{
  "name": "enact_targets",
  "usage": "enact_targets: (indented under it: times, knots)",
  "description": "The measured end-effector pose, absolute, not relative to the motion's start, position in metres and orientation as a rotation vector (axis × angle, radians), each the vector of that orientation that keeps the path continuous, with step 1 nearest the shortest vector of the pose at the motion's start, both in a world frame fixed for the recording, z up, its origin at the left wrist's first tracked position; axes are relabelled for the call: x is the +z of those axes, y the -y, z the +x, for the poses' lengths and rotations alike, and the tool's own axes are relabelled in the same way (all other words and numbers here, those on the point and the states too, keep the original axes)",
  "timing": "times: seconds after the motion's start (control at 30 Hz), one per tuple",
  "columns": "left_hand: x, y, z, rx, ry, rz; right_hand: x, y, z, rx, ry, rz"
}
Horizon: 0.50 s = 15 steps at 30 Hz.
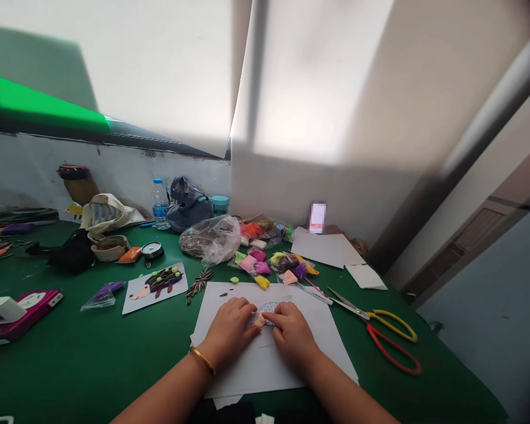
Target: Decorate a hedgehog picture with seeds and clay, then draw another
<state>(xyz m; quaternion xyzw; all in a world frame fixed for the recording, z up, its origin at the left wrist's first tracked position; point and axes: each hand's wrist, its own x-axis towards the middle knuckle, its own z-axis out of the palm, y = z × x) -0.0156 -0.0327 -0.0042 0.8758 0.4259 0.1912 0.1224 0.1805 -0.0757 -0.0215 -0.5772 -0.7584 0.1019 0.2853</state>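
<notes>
Peach modelling clay [259, 320] lies on a white sheet of paper [291, 365], at the left edge of a blue dotted drawing [269, 308]. My left hand [230, 327] rests on the paper left of the clay, fingers stretched forward and thumb tip beside it. From the other side, the index finger of my right hand [294, 333] reaches out and touches the clay; its other fingers are bent. Part of the drawing is hidden by my hands. A few striped seeds [224, 294] lie near the sheet's top left.
Left stands a finished-looking hedgehog picture [156, 285] with striped seeds [198, 285] beside it. Bagged coloured clay [254, 262] and a clear plastic bag [212, 238] lie behind. Opened scissors [371, 321] and a white pen [313, 293] are at right. A water bottle [159, 203] stands farther back.
</notes>
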Motion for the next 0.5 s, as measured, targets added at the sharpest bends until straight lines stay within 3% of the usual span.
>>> enact_targets:
  times: [0.5]
  knots:
    - [-0.0051,0.0328,-0.0073,0.548,-1.328,2.567,-0.0229,0.0729,0.1816,0.334,1.982,-1.51]
